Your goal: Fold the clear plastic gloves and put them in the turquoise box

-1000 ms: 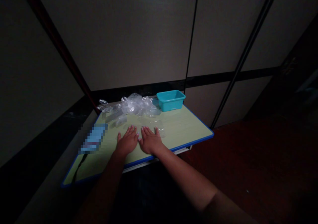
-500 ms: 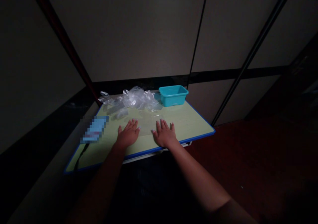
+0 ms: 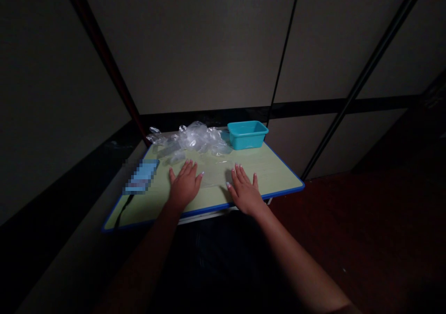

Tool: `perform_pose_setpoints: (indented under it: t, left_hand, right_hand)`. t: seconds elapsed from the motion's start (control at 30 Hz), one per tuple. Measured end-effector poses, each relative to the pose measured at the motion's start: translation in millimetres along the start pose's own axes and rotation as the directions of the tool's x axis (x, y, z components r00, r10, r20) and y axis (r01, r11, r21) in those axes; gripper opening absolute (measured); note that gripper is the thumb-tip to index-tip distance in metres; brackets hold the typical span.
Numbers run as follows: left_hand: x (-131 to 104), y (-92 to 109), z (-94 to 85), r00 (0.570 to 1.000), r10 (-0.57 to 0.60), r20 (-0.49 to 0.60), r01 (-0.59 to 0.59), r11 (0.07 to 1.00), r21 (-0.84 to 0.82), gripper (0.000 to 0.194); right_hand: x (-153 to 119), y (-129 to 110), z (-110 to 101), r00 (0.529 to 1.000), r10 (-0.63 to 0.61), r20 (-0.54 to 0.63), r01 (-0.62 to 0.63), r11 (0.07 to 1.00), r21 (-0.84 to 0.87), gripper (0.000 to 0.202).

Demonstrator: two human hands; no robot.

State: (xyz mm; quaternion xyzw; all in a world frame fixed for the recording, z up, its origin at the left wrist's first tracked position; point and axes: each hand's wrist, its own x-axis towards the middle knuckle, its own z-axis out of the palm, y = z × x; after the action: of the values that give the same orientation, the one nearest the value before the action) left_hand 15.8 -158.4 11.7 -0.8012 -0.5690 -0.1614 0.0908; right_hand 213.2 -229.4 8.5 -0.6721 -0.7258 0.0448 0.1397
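A clear, flat plastic bag lies on the pale yellow table between my hands, hard to make out against the surface. My left hand is open at the bag's left side, palm down, fingers spread and pointing away from me. On the other side my right hand is open too, its fingers spread near the bag's right edge. Neither hand grips anything. Beyond them lies a heap of crumpled clear plastic bags. Whether the right palm touches the table cannot be told.
A turquoise plastic basket stands at the table's back right, beside the heap. At the left lies a blurred-out light blue phone-like object with a dark strap. Cabinet panels rise behind the table.
My right hand has shifted right and seems slightly raised, and the hands are farther apart. The view has moved a little, so the table's things appear farther right.
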Motion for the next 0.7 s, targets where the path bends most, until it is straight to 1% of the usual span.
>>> perform_pose_setpoints:
  t: [0.07, 0.13, 0.27, 0.37, 0.47, 0.53, 0.6, 0.7]
  left_hand:
    - [-8.0, 10.5, -5.3, 1.0, 0.023, 0.02, -0.023, 0.999, -0.044, 0.046]
    - [-16.5, 20.4, -6.6, 0.994, 0.082, 0.076, -0.075, 0.993, -0.094, 0.045]
    - [-29.9, 36.4, -1.4, 0.956, 0.219, 0.196, -0.179, 0.962, -0.205, 0.047]
    - [-33.4, 48.0, 2.5, 0.929, 0.274, 0.25, -0.212, 0.945, -0.25, 0.049]
    - [-32.3, 60.9, 3.4, 0.912, 0.305, 0.275, -0.236, 0.937, -0.257, 0.05]
    - [-30.8, 68.5, 3.3, 0.908, 0.311, 0.28, -0.241, 0.936, -0.257, 0.051]
    - [-30.3, 73.6, 3.3, 0.911, 0.301, 0.281, -0.234, 0.94, -0.249, 0.053]
    - [-32.2, 76.1, 3.8, 0.922, 0.27, 0.278, -0.211, 0.951, -0.227, 0.056]
  right_hand:
    - [-11.7, 5.5, -1.7, 0.998, -0.056, 0.012, 0.056, 0.998, -0.009, 0.058]
    - [-19.6, 9.1, -1.3, 0.996, -0.091, 0.025, 0.091, 0.996, -0.022, 0.056]
    - [-23.5, 10.9, 2.9, 0.993, -0.117, 0.025, 0.117, 0.992, -0.037, 0.057]
    - [-22.2, 10.2, 6.4, 0.992, -0.127, 0.021, 0.128, 0.991, -0.041, 0.06]
    - [-21.3, 10.1, 9.0, 0.991, -0.129, 0.019, 0.13, 0.99, -0.047, 0.06]
    - [-21.0, 10.8, 10.2, 0.991, -0.13, 0.017, 0.131, 0.99, -0.049, 0.059]
    - [-20.7, 11.6, 11.0, 0.991, -0.13, 0.024, 0.131, 0.99, -0.053, 0.057]
    - [-20.2, 12.8, 11.8, 0.991, -0.133, 0.034, 0.135, 0.989, -0.06, 0.057]
